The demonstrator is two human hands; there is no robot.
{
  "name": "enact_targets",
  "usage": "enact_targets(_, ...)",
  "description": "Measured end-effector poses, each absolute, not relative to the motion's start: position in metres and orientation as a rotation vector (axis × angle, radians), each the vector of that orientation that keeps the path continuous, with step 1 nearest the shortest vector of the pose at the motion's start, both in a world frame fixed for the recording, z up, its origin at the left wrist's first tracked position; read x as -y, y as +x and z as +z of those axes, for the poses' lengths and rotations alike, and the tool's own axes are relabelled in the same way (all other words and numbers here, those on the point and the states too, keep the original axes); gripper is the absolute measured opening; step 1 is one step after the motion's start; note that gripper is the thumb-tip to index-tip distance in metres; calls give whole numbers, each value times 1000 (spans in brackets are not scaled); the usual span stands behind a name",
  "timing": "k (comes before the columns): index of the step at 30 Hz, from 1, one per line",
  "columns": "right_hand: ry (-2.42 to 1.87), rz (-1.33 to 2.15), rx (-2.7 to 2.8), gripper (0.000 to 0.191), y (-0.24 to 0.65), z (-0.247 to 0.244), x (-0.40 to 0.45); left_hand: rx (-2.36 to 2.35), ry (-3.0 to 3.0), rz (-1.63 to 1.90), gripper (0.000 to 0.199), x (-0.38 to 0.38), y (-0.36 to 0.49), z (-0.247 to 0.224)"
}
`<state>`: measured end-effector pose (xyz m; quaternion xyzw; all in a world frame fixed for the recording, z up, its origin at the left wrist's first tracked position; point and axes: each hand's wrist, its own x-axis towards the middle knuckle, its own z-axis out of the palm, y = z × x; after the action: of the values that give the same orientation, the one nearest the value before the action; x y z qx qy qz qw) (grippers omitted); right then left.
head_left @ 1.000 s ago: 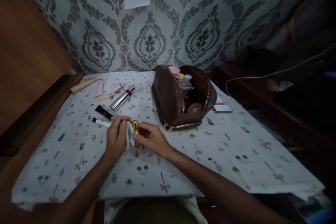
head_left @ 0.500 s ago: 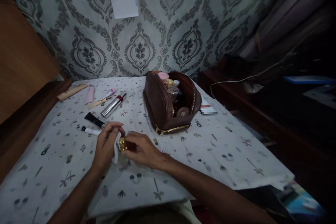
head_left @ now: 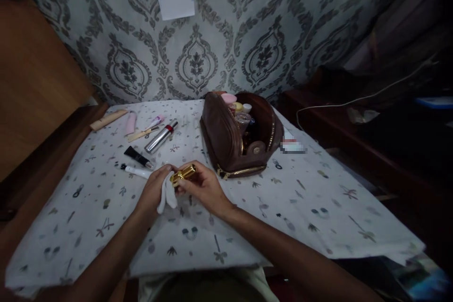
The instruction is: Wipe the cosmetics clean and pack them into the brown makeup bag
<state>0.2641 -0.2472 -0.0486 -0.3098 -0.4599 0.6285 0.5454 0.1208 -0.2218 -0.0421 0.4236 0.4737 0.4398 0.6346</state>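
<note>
My left hand is closed around a folded white cloth. Pinched in my right hand is a shiny gold lipstick tube, tilted, its near end against the cloth. Just beyond my left hand lie a white slim tube with a dark end and a black squeeze tube. Behind them is a silver cylinder with a red band. A brown makeup bag stands unzipped to the right, holding several small containers such as a pink-topped one.
At the back left lie a beige flat piece, a pink item and thin brushes. A wooden panel borders the left side. The patterned white tablecloth ends at the right, near a cable.
The gold tube has turned and now shows its length, pointing up and right from the cloth. Both hands remain together. The whole view has shifted slightly, moving the table rightward.
</note>
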Motion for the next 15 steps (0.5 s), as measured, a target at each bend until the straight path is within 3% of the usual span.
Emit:
enact_targets(9, -710, 1331, 1143, 35, 270, -44, 247, -1043, 1038, 1003, 42, 225, 116, -39)
enact_targets(15, -846, 1263, 1090, 40, 275, -28, 250, -1049, 1495, 1062, 26, 237, 113, -32)
